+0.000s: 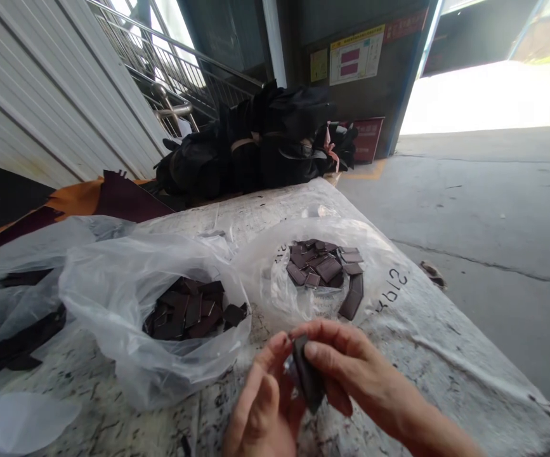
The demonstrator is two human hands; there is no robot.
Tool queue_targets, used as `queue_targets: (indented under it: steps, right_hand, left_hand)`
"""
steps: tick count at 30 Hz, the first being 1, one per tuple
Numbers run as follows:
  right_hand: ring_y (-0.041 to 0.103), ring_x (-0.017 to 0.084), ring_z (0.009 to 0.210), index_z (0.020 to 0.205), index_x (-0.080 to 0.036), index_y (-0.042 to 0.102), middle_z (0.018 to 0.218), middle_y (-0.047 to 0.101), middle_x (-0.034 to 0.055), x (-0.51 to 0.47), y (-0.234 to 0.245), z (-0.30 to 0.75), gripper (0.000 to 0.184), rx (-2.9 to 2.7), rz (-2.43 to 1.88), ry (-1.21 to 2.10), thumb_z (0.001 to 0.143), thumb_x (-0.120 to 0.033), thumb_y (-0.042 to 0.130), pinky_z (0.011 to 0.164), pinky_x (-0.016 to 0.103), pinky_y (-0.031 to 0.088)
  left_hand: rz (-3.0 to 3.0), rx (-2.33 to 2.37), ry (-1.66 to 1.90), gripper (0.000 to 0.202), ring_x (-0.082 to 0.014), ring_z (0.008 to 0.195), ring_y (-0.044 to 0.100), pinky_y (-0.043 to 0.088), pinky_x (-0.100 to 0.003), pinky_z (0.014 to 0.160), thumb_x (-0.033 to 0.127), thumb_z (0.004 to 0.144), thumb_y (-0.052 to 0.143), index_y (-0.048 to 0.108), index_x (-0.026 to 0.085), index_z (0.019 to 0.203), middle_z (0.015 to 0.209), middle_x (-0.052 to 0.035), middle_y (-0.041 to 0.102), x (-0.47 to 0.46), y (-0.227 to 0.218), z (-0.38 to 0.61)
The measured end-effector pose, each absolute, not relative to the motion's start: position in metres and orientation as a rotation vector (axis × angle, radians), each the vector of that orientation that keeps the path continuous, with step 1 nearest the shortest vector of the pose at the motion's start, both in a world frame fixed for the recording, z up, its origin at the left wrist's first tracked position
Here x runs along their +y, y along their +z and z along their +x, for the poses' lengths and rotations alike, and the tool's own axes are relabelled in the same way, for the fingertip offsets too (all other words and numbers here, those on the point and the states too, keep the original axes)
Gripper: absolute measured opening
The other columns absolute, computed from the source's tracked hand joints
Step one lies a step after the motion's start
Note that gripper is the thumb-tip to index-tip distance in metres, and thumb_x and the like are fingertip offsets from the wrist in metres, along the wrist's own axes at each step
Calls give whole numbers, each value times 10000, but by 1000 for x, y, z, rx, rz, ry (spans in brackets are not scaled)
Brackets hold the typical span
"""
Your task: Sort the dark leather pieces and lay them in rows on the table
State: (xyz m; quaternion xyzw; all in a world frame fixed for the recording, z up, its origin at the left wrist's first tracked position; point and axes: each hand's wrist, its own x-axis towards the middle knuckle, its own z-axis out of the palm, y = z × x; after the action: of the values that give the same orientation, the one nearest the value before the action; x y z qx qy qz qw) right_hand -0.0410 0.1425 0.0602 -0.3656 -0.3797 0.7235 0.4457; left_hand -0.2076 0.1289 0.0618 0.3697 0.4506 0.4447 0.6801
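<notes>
Since the right hand is pinching a dark scrap against the left hand, right over the white sack, a slack grip could easily drop it, and one bump could spill the open plastic bag.

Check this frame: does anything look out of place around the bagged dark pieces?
One thing stands out: a long, dark brown leather-like strip lies apart from the small rectangular dark pieces in the clear plastic bag. It looks odd because it is much longer than they are.
</notes>
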Motion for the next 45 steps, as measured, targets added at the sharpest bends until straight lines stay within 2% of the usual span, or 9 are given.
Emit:
queue_targets:
  steps: [4,9,14,17,21,25,29,38,45]
  right_hand:
    - [618,132,716,994,-210,627,905,651,37,129,73,-31,168,-1441,-1193,1342,863,-244,527,628,235,498]
    - [619,197,789,1015,-186,624,968,646,86,155,69,16,226,-1614,-1655,577,890,-248,446,727,341,478]
    - [480,105,449,890,-179,641,606,589,-14,178,48,32,225,-1312,-1558,993,861,-359,509,434,231,380]
    - [364,49,358,913,-163,619,680,622,-2,177,41,33,293,-977,-1351,1184,805,-431,574,348,206,278]
    - [350,44,360,920,-176,603,763,636,16,166,41,42,326,-861,-1369,1083,784,-472,580,353,213,252]
    - [450,115,482,883,-195,621,708,617,17,149,40,48,281,-1209,-1883,734,808,-459,557,473,254,325]
    - [522,146,589,917,-203,594,842,655,26,143,30,40,252,-1414,-2103,537,742,-383,625,559,269,346]
    - [488,116,538,848,-195,600,772,652,3,144,24,39,130,-1240,-1889,796,757,-288,587,511,250,332]
    - [365,68,395,1009,-158,570,593,515,-54,124,29,51,303,-1085,-1650,1145,808,-383,544,377,211,301]
  left_hand:
    - [293,869,900,310,-250,990,656,543,-330,783,397,735,703,684,219,988,1060,-75,703,127,46,-170]
    - [60,1060,811,169,-156,677,694,548,-250,598,143,774,648,656,159,942,808,-44,714,135,56,-162]
    - [-75,1153,810,123,-118,532,646,510,-207,501,90,796,597,626,132,908,662,-12,661,144,64,-142]
    - [-106,1155,775,107,-116,529,641,513,-209,500,75,823,548,616,120,892,666,-23,658,148,62,-137]
    - [-106,1135,741,115,-118,538,638,518,-213,495,81,845,512,615,120,879,677,-29,651,148,59,-139]
    - [-64,1141,789,146,-103,523,612,497,-194,466,91,868,485,628,120,866,671,-23,633,145,61,-144]
    - [-7,1089,831,172,-91,544,586,479,-180,468,95,875,475,646,112,869,681,-16,607,140,59,-151]
    - [34,1082,846,159,-86,544,551,455,-181,461,90,862,488,646,107,858,684,-9,574,130,55,-157]
    - [49,1087,841,156,-86,541,542,446,-184,457,83,860,487,642,102,867,688,-14,564,125,59,-157]
